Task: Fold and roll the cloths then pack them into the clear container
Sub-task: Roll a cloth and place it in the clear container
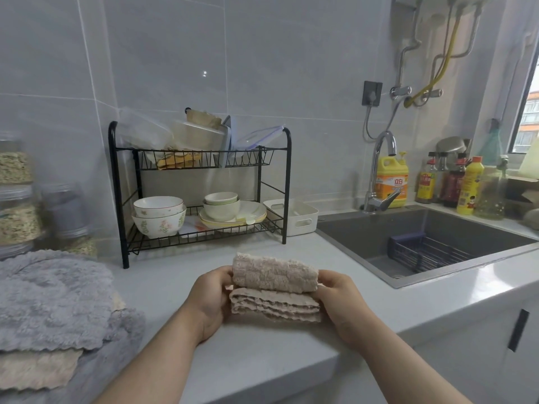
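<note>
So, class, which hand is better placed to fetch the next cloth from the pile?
Probably left: the pile lies nearest the left hand; the right hand would cross the beige cloth.

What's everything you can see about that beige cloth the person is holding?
The beige cloth is fluffy, waffle-textured fabric with wavy edges, folded into layers and partly rolled at its far end. It is held over the pale countertop, the left hand gripping one end and the right hand the other.

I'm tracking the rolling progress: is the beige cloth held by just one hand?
No, the left hand and the right hand each grip one end of the partly rolled beige cloth.
</note>
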The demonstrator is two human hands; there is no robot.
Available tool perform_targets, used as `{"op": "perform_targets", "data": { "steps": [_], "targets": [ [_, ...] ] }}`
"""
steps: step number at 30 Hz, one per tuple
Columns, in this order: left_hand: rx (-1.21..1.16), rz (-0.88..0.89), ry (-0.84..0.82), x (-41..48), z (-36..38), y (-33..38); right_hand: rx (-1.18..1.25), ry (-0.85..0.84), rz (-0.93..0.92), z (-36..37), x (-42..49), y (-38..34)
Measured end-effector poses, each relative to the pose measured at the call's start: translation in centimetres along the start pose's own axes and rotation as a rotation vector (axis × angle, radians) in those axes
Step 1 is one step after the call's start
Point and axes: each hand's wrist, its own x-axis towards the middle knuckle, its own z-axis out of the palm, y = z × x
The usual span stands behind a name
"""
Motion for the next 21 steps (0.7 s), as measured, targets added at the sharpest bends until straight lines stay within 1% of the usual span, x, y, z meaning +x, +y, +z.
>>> {"op": "perform_targets", "data": {
  "steps": [2, 4, 5, 9, 13, 16, 18, 21],
  "targets": [
    [-0.058, -0.018, 0.001, -0.1, -0.2, 0.0, 0.07, -0.038, 0.009, -0.3, 0.3, 0.4],
    [-0.029, -0.006, -0.002, -0.2, -0.2, 0.0, 0.116, -0.082, 0.009, -0.5, 0.3, 0.4],
    [0.001, 0.021, 0.002, -0.1, -0.2, 0.0, 0.112, -0.077, 0.013, -0.6, 0.2, 0.5],
    [0.099, 0.077, 0.012, -0.1, -0.4, -0.4, -0.068, 0.022, -0.003, -0.5, 0.2, 0.5],
    [0.102, 0.078, 0.023, 0.2, -0.6, -0.5, -0.312, -0.007, 0.013, 0.1, 0.0, 0.4],
    [0.116, 0.08, -0.057, -0.1, -0.5, -0.5, -0.501, -0.006, -0.044, 0.4, -0.3, 0.3],
    [0.211, 0.102, -0.113, -0.3, -0.5, -0.7, -0.526, 0.044, -0.062, 0.4, -0.5, 0.0],
    [0.296, 0.145, -0.102, -0.3, -0.3, -1.0, -0.448, 0.039, -0.052, 0.4, -0.9, -0.4]
  ]
}}
